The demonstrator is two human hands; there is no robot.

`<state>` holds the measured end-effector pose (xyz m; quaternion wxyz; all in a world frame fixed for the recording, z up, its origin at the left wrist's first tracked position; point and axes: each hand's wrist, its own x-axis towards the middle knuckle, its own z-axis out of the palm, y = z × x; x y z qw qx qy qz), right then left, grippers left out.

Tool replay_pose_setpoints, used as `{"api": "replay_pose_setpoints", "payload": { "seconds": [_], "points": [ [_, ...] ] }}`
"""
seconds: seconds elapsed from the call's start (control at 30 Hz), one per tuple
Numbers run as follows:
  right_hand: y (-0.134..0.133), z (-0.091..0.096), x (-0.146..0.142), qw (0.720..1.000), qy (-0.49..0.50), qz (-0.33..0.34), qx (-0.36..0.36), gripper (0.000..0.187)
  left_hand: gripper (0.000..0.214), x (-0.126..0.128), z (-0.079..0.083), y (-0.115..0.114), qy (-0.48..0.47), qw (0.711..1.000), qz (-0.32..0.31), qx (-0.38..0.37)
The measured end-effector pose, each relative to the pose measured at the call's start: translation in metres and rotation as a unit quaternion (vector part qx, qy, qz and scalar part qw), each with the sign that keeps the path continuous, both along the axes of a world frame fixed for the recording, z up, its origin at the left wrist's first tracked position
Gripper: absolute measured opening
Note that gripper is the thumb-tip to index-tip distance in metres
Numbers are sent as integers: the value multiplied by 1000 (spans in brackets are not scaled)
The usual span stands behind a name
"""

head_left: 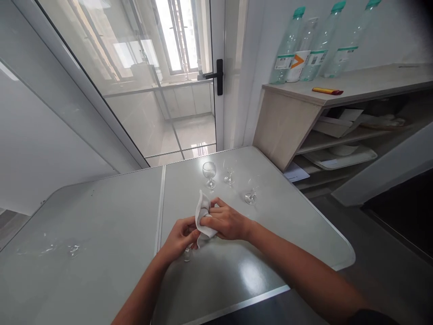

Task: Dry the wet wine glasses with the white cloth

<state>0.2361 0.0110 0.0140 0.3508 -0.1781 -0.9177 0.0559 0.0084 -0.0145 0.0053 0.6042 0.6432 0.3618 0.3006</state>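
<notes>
My left hand [181, 238] is closed around a small stemmed glass [187, 256]; its foot shows below my fingers, and its bowl is hidden behind the hand and cloth. Bunched in my right hand [227, 222] is a white cloth [204, 221], pressed against the glass held in my left. Beyond my hands, a clear stemmed glass [209, 170] stands upright on the table. To its right is a second stemmed glass [229, 177], and nearer me a third one [251, 197], both faint against the surface.
A pale table [111, 212] with metal trim spans the view. Something clear and shiny [73, 249] lies on its left part. At the right stands a wooden shelf unit [284, 117] with several plastic bottles [284, 63] and a yellow-red packet [327, 91]. Behind is a glass door [219, 113].
</notes>
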Motion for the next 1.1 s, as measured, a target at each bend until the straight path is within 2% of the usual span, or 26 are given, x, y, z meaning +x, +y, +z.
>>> {"api": "replay_pose_setpoints", "payload": {
  "seconds": [0.13,0.23,0.3,0.37,0.4,0.43,0.5,0.57,0.6,0.67,0.77,0.83,0.9,0.93,1.0,1.07,1.1],
  "points": [
    [-3,10,5,993,-40,99,-57,32,52,-9,7,1,-67,985,-61,-149],
    [-3,11,6,981,-70,139,-119,40,51,-8,11,-1,-48,985,-63,-152],
    [-3,9,3,977,-36,132,-162,37,49,-5,11,-2,-24,995,-53,-77],
    [-4,7,-1,971,30,100,-214,29,46,-2,7,-4,29,998,-25,50],
    [-4,7,-4,964,62,78,-245,24,41,-1,5,-4,75,989,-3,125],
    [-4,8,-6,955,89,51,-279,20,35,-1,2,-4,129,971,20,201],
    [-5,10,-10,928,123,-6,-351,14,28,-1,-3,-4,238,909,55,337],
    [-6,12,-14,901,142,-45,-407,12,41,-1,-7,-3,312,841,67,438],
    [-7,13,-15,892,155,-51,-421,13,47,-1,-9,-3,334,813,71,471],
    [-8,12,-18,883,190,-43,-428,15,52,2,-9,-2,360,781,93,502],
    [-8,6,-21,864,266,-58,-424,19,49,7,-8,-1,380,765,181,487],
    [-6,3,-21,848,307,-97,-422,22,37,10,-8,0,370,768,216,476],
    [-3,2,-17,837,329,-120,-420,25,26,10,-7,0,339,793,212,460],
    [-1,3,-13,839,326,-117,-419,26,24,10,-6,0,315,816,201,440],
    [2,6,-1,862,289,-76,-410,29,27,9,-3,-1,252,882,174,359],
    [4,9,11,890,227,-15,-395,33,35,9,1,-2,169,949,135,229],
    [4,10,17,897,206,5,-391,34,40,9,3,-3,130,971,115,162]
  ]
}}
